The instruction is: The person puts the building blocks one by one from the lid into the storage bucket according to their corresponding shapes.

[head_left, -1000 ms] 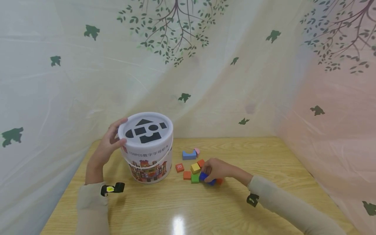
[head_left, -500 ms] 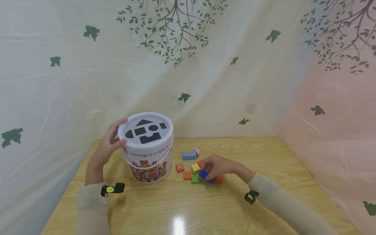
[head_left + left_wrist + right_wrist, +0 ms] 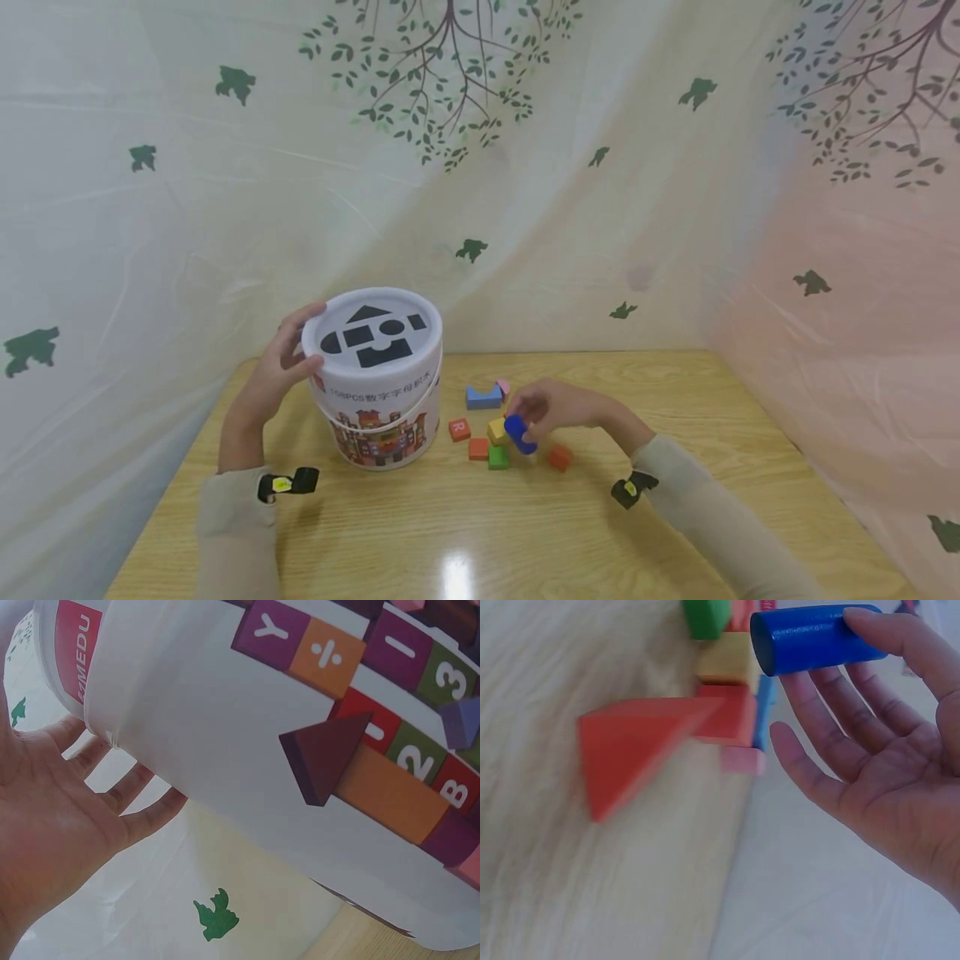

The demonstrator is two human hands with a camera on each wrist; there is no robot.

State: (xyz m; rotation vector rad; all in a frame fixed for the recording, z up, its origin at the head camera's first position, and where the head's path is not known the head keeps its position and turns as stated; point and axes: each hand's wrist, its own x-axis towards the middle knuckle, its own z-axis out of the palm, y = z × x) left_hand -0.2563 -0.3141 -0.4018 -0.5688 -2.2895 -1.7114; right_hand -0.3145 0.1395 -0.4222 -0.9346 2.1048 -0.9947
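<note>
My left hand (image 3: pixel 276 372) holds the side of a white toy-block bucket (image 3: pixel 378 396), thumb in front and fingers around the back near the lid's rim. In the left wrist view its spread fingers (image 3: pixel 154 814) touch the bucket's printed wall. The lid (image 3: pixel 401 310) has dark shaped holes. My right hand (image 3: pixel 558 410) pinches a blue cylinder block (image 3: pixel 520 434) above the table; in the right wrist view the thumb lies on top of the cylinder and fingers below. Beneath and beside it are a yellow block (image 3: pixel 497 431), a green block (image 3: pixel 498 457) and a red triangular block (image 3: pixel 634 746).
A red block marked R (image 3: pixel 459 429) and an orange-red block (image 3: pixel 477 449) lie between bucket and right hand. Farther back are a blue notched block (image 3: pixel 483 397) and a pink block (image 3: pixel 503 387). The wooden table (image 3: pixel 390 533) meets a printed cloth (image 3: pixel 570 275) behind.
My right hand has lifted the blue cylinder off the table and tilted it, moving slightly back. The red triangular block beside it is now uncovered. My left hand and the bucket stay put.
</note>
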